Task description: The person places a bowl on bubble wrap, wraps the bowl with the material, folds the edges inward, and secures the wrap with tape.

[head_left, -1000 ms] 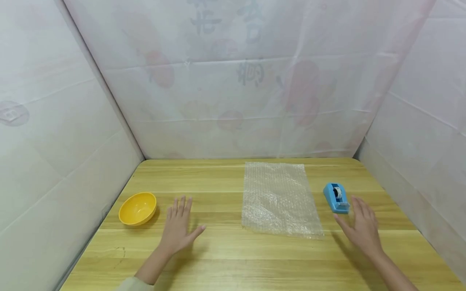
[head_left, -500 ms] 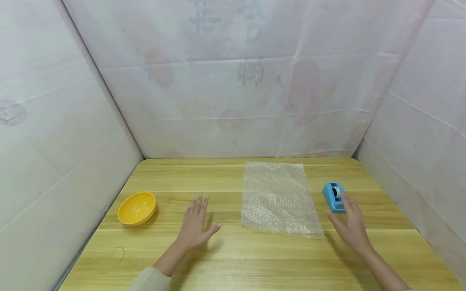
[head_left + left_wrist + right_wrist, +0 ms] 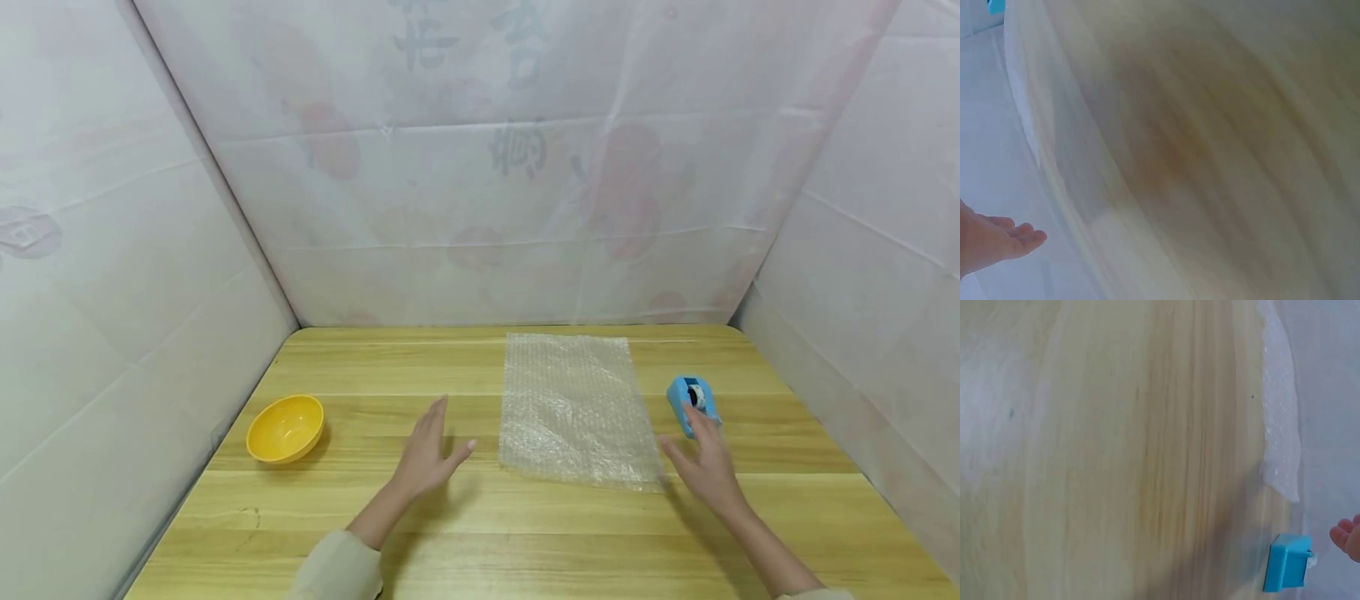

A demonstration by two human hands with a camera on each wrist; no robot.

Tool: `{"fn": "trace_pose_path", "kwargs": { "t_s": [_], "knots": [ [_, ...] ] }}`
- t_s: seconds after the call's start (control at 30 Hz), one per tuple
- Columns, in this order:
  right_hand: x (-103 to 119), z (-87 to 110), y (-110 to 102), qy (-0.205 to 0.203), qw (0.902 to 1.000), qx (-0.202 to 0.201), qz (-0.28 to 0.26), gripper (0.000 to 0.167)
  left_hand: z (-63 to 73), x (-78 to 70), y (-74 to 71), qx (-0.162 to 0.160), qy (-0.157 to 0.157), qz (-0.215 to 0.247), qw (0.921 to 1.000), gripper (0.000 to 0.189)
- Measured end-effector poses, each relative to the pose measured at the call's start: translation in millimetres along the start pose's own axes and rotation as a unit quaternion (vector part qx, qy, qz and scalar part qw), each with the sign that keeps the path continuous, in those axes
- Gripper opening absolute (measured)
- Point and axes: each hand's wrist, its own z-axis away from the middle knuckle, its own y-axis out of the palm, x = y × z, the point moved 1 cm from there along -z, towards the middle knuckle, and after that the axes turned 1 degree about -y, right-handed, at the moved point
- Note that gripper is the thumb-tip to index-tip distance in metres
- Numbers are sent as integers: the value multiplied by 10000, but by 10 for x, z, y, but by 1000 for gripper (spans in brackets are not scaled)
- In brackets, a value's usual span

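My left hand (image 3: 422,463) hovers over the table between the yellow bowl (image 3: 285,429) and the bubble wrap sheet (image 3: 573,412), fingers straight and thumb spread, holding nothing. On the other side of the sheet is my right hand (image 3: 707,472), its fingers extended and its thumb apart. Its fingertips overlap the blue tape dispenser (image 3: 678,400) in the head view. The right wrist view shows the tape dispenser (image 3: 1286,562) with the fingertips (image 3: 1342,534) a little apart from it. Only a few left fingers (image 3: 1019,237) show at the edge of the left wrist view.
The wooden table (image 3: 525,550) is bounded by a pale printed cloth (image 3: 480,208) at the back and pale cloth walls on both sides. The bubble wrap lies flat, right of the table's middle.
My left hand has moved right, away from the bowl toward the bubble wrap, and turned more edge-on. My right hand has shifted left, toward the sheet's right edge. The objects stay put.
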Motion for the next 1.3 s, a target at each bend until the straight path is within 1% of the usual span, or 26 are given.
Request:
{"fn": "trace_pose_path", "kwargs": {
  "t_s": [0.1,0.23,0.3,0.37,0.43,0.57,0.67,0.8,0.87,0.93,1.03,1.1,1.17,1.2,1.3],
  "knots": [
    [3,0,32,123,9999,83,29,65,-30,-14,43,79,-177,277,9994,83],
    [-16,-3,70,350,9992,158,-86,63,-58,-51,99,252,-385,757,9961,80],
    [-31,-4,89,559,9978,263,-258,63,-69,-77,123,328,-438,966,9938,79],
    [-51,-4,104,880,9942,473,-386,64,-81,-102,151,441,-547,1207,9902,78],
    [-68,-5,119,1240,9886,731,-444,66,-93,-126,179,553,-647,1457,9857,78],
    [-84,-14,145,1948,9727,1181,-442,69,-115,-161,239,768,-906,1856,9754,77],
    [-74,-41,160,2376,9607,1347,-500,72,-133,-190,278,807,-1035,1951,9720,78],
    [-46,-90,171,2812,9466,1429,-669,73,-163,-233,328,842,-1064,2128,9676,78],
    [-36,-111,176,3044,9379,1398,-905,73,-182,-258,349,911,-1138,2304,9621,77],
    [-33,-130,182,3276,9268,1338,-1257,73,-199,-285,367,969,-1245,2479,9559,77],
    [-34,-152,183,3628,9056,1269,-1796,76,-226,-325,391,936,-1585,2706,9449,77],
    [-40,-164,176,3785,8945,1270,-2012,78,-246,-349,405,835,-1825,2802,9387,77],
    [-42,-180,170,3871,8885,1322,-2082,79,-271,-366,419,699,-2142,2967,9280,78],
    [-39,-187,168,3885,8871,1340,-2101,79,-282,-376,425,630,-2276,3071,9219,77],
    [-39,-206,174,3881,8867,1373,-2106,78,-317,-408,451,467,-2658,3419,9001,75]
  ]
}}
